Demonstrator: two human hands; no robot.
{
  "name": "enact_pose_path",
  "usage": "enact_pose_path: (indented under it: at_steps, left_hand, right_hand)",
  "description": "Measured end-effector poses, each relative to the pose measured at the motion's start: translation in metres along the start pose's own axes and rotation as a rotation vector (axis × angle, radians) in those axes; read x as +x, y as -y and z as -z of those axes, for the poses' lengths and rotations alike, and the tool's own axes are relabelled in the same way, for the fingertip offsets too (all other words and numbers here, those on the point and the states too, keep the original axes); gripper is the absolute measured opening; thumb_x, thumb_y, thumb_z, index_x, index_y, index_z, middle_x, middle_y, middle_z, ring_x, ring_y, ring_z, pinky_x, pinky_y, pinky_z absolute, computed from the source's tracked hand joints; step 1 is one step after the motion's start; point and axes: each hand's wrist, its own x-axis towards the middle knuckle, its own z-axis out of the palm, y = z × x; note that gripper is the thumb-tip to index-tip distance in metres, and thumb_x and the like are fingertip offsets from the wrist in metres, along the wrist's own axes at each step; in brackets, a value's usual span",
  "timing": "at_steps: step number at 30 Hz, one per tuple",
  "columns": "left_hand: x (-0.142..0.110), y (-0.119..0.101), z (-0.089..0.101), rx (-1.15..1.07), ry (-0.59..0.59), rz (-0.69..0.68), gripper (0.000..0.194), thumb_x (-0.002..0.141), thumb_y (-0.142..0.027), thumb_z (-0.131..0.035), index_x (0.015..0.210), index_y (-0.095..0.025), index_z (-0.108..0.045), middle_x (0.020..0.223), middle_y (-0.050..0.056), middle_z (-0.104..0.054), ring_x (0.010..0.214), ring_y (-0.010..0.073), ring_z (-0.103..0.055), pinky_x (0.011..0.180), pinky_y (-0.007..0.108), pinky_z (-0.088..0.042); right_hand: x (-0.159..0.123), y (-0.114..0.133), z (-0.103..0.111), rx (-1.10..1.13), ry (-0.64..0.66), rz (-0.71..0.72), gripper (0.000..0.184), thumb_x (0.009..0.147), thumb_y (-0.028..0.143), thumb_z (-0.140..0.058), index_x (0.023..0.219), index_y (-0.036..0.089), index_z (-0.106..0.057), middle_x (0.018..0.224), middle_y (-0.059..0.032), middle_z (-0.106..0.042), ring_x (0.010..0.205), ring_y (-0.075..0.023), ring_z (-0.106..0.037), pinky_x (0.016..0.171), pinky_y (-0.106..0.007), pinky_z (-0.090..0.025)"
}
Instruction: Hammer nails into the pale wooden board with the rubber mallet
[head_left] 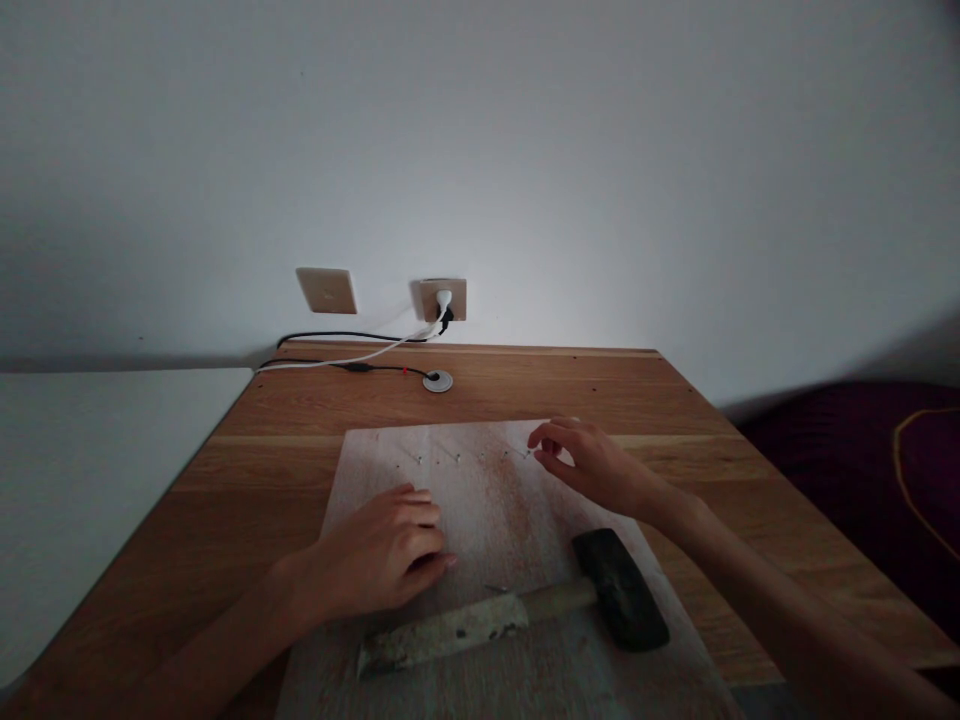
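- Two bare hands, both mine, over one board (480,525) with a pale, worn face.
- Right hand (581,456): fingers bent, thumb drawn toward the forefinger, tips at the right end of a row of small nails (458,457). I cannot tell whether they pinch the end nail (527,454) or merely sit beside it.
- Left hand (390,548): palm down at the board's left part, fingers loosely curled side by side, thumb pointing right. I cannot tell whether anything lies under the palm.
- Nails: several, in one row across the far part of the board; some marks there are too small to tell from holes, so I give no full count.
- Loose nail (496,588): one seen, just beyond the mallet's handle.
- Mallet (517,612): one, lying on the near part of the board, untouched; black head to my right, stained handle to my left.
- Table (247,530): one, wooden, under the board.
- Wall plates: two; the left one (327,290) bare, the right one (427,300) bearing one white plug (444,298) and one black plug (445,318).
- Cable grommet (442,386): one, round, set in the tabletop.
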Motion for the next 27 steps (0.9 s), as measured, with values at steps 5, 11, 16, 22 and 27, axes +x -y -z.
enact_pose_path:
  at_steps: [5,11,16,22,27]
  left_hand:
    - [0.004,-0.001,0.001,0.023,-0.005,-0.009,0.036,0.104,-0.027,-0.071,0.071,-0.019,-0.060,0.075,-0.002,-0.064,0.075,0.0170,-0.061,0.086,0.035,-0.046]
    - [0.018,0.008,0.011,0.104,-0.158,-0.031,0.029,0.107,-0.017,-0.061,0.078,-0.019,-0.063,0.074,-0.001,-0.063,0.073,0.0179,-0.059,0.081,0.035,-0.048]
    - [0.030,0.017,0.014,0.141,-0.225,-0.019,0.020,0.108,-0.018,-0.060,0.089,-0.019,-0.067,0.084,0.002,-0.069,0.082,0.0195,-0.064,0.084,0.036,-0.052]
    - [0.050,0.030,0.011,0.253,-0.294,0.137,0.013,0.104,-0.015,-0.061,0.097,-0.019,-0.071,0.094,0.004,-0.071,0.091,0.0221,-0.068,0.087,0.038,-0.057]
    - [0.064,0.035,0.014,0.240,-0.217,0.188,0.011,0.102,-0.014,-0.064,0.098,-0.018,-0.073,0.094,0.004,-0.070,0.091,0.0214,-0.067,0.086,0.036,-0.057]
  right_hand:
    - [-0.002,-0.007,-0.003,-0.007,-0.004,-0.014,0.006,0.103,0.015,-0.072,0.108,0.017,-0.075,0.095,0.0001,-0.075,0.087,-0.0182,-0.074,0.087,-0.040,-0.063]
    - [-0.005,-0.014,-0.006,-0.022,-0.008,-0.038,0.004,0.104,0.020,-0.073,0.107,0.018,-0.075,0.100,-0.0011,-0.076,0.090,-0.0183,-0.074,0.086,-0.039,-0.064]
    - [-0.007,-0.015,-0.010,-0.048,-0.004,-0.051,0.009,0.106,0.026,-0.073,0.109,0.018,-0.075,0.102,-0.0021,-0.077,0.091,-0.0188,-0.075,0.085,-0.039,-0.065]
    - [0.000,-0.011,-0.015,-0.107,0.020,-0.041,0.017,0.106,0.033,-0.074,0.114,0.018,-0.075,0.110,-0.0044,-0.078,0.099,-0.0214,-0.076,0.091,-0.044,-0.064]
    - [0.006,-0.004,-0.014,-0.182,0.055,-0.047,0.018,0.106,0.034,-0.073,0.114,0.018,-0.075,0.112,-0.0049,-0.078,0.099,-0.0211,-0.076,0.091,-0.043,-0.065]
